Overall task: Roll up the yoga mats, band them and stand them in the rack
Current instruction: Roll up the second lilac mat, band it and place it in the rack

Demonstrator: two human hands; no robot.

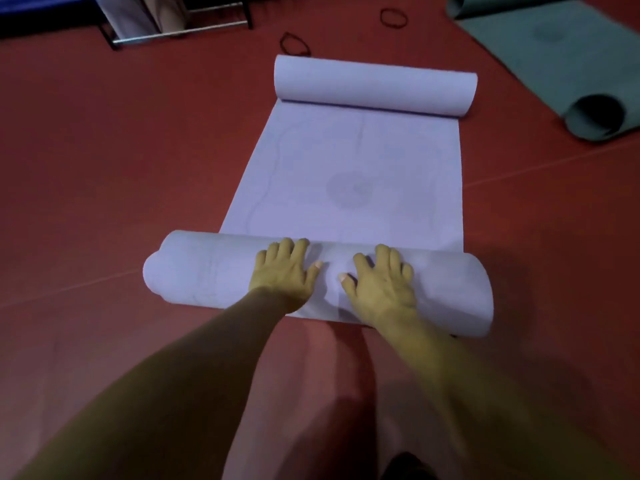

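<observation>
The lavender yoga mat (346,188) lies lengthwise on the red floor (121,150), running away from the person. Its near end is wound into a thick roll (207,268) that sits crosswise just in front of them. Its far end is curled into a smaller roll (374,86), with a flat stretch between the two.

Both hands rest side by side on top of the near roll, around its middle. The left hand (284,268) has its fingers spread and laid flat over the crown of the roll, the tips reaching the far edge where the roll meets the flat sheet. The right hand (381,282) lies the same way, palm down, fingers fanned, its thumb pointing in toward the left thumb. Neither hand wraps round the roll; they press on it from above, and the roll sticks out well past them on either side.

Beyond the far curl, two black bands lie loose on the floor, one (295,44) close to the mat and the other (393,18) further back. A metal rack (180,29) stands at the far left. A green mat (540,53) lies off to the right, its near end curled.
</observation>
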